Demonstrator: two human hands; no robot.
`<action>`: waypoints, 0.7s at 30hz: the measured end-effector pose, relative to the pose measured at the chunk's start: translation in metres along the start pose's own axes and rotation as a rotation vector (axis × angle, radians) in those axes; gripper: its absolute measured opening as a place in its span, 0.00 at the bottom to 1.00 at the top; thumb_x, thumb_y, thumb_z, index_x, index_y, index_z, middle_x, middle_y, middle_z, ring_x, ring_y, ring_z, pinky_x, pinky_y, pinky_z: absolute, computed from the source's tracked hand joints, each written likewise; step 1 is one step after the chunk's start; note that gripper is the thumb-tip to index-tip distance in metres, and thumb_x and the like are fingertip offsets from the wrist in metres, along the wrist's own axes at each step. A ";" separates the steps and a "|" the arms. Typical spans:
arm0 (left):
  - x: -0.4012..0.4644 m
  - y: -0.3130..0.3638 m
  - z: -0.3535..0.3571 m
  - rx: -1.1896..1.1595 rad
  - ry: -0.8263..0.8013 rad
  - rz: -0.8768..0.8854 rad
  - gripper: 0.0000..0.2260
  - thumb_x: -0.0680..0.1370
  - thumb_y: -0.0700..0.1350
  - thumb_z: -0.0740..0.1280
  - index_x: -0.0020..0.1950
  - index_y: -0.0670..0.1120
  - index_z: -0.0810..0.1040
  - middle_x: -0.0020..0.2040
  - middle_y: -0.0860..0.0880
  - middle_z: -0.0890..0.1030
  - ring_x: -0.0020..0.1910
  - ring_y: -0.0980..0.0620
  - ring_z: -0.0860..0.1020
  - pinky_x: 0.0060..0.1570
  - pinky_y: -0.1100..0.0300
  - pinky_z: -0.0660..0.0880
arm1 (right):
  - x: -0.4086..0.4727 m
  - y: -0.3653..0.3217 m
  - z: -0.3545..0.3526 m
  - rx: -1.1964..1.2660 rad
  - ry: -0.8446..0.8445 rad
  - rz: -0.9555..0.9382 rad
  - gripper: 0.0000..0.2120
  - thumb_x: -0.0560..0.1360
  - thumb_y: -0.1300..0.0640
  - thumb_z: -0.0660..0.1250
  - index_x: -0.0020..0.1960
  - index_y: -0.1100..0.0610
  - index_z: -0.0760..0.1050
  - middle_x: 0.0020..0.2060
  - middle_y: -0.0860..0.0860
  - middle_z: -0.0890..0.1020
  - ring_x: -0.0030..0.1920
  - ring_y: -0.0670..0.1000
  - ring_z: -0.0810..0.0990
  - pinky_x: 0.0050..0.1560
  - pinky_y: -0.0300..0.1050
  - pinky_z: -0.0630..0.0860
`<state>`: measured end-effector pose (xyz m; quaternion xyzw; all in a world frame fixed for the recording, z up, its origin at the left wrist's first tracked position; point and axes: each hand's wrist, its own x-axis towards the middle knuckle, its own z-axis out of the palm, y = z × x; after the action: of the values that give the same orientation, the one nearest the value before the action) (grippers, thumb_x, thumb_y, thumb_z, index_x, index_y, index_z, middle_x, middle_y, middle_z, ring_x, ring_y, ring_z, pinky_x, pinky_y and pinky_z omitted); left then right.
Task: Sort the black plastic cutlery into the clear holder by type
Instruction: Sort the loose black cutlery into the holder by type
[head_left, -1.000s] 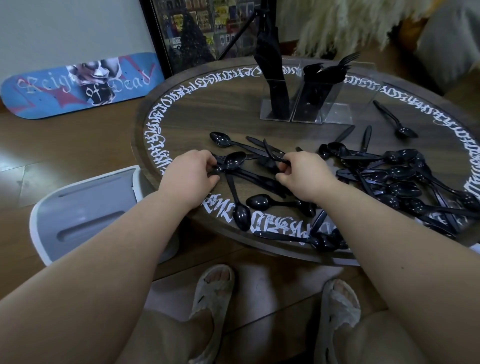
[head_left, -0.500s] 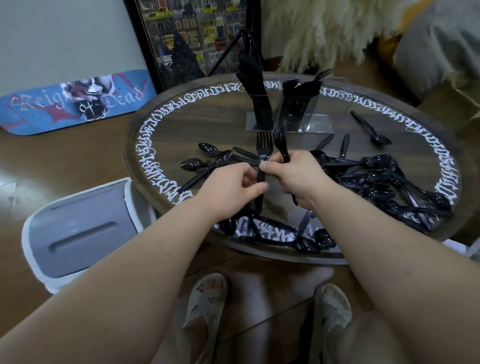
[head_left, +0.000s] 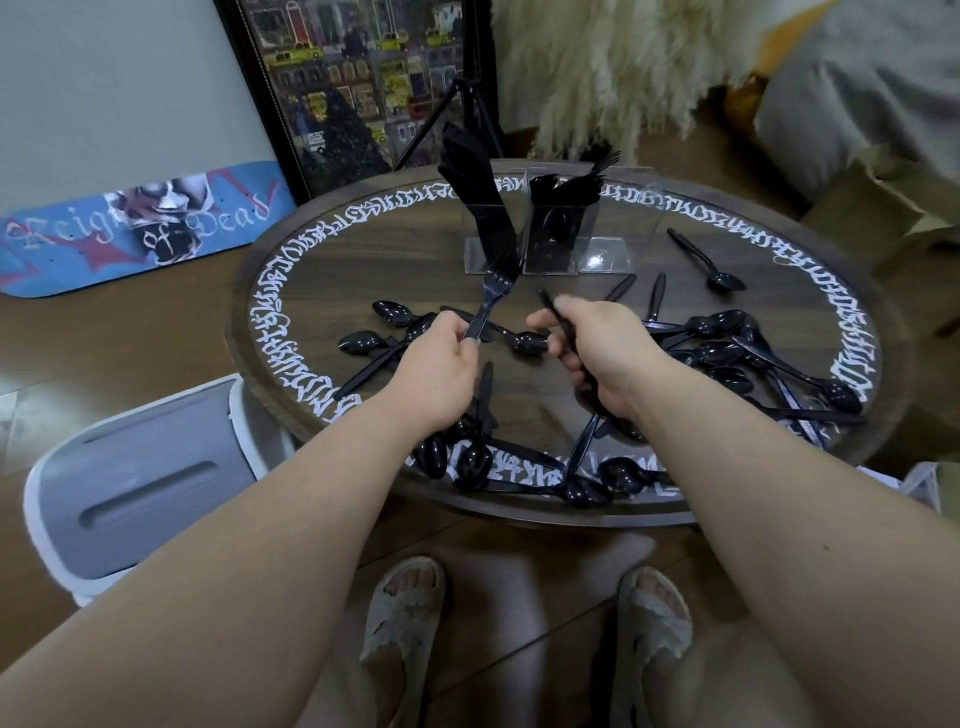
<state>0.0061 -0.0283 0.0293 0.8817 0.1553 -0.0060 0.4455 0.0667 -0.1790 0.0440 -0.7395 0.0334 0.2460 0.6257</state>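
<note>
My left hand (head_left: 435, 370) grips a black fork (head_left: 493, 296) by its handle, tines pointing up and away over the table. My right hand (head_left: 597, 347) grips another black utensil (head_left: 551, 310); its blurred upper end sticks out past my fingers. The clear holder (head_left: 605, 252) stands at the far middle of the round table (head_left: 363, 270). Its left compartment holds knives (head_left: 470, 176), the middle one forks (head_left: 571, 189), and the right one looks empty. Black spoons (head_left: 722, 353) lie scattered right of my hands, and more cutlery lies by the near edge (head_left: 470, 460).
A lone spoon (head_left: 706, 262) lies right of the holder. A grey and white bin (head_left: 140, 478) stands on the floor left of the table. A skateboard deck (head_left: 140, 223) and a framed picture (head_left: 363, 78) lean against the wall behind. My sandalled feet (head_left: 405, 613) are under the near edge.
My hands lifted off the pile with cutlery, met above the table, then drew apart. The left now holds one fork and the right keeps another piece.
</note>
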 end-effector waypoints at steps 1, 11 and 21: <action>0.001 0.000 0.000 -0.002 0.009 -0.014 0.07 0.82 0.44 0.54 0.51 0.44 0.70 0.39 0.47 0.77 0.33 0.51 0.71 0.36 0.56 0.69 | 0.000 0.001 0.000 -0.004 -0.005 -0.004 0.13 0.80 0.55 0.56 0.48 0.57 0.79 0.28 0.49 0.71 0.28 0.47 0.64 0.29 0.40 0.60; -0.005 0.010 0.002 -0.008 -0.082 0.013 0.15 0.83 0.52 0.53 0.57 0.44 0.74 0.44 0.49 0.77 0.45 0.49 0.74 0.46 0.56 0.67 | -0.003 -0.003 0.008 0.258 -0.071 0.013 0.12 0.78 0.61 0.64 0.37 0.55 0.70 0.32 0.53 0.83 0.29 0.47 0.73 0.30 0.37 0.66; -0.009 0.012 -0.001 0.094 -0.156 0.144 0.11 0.83 0.50 0.54 0.41 0.51 0.67 0.36 0.52 0.71 0.35 0.55 0.69 0.36 0.58 0.65 | -0.004 -0.001 0.009 0.280 -0.128 -0.019 0.09 0.75 0.60 0.69 0.38 0.57 0.73 0.30 0.51 0.80 0.32 0.47 0.82 0.34 0.37 0.75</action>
<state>0.0009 -0.0369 0.0403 0.9074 0.0562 -0.0499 0.4135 0.0605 -0.1714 0.0461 -0.6282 0.0204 0.2794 0.7259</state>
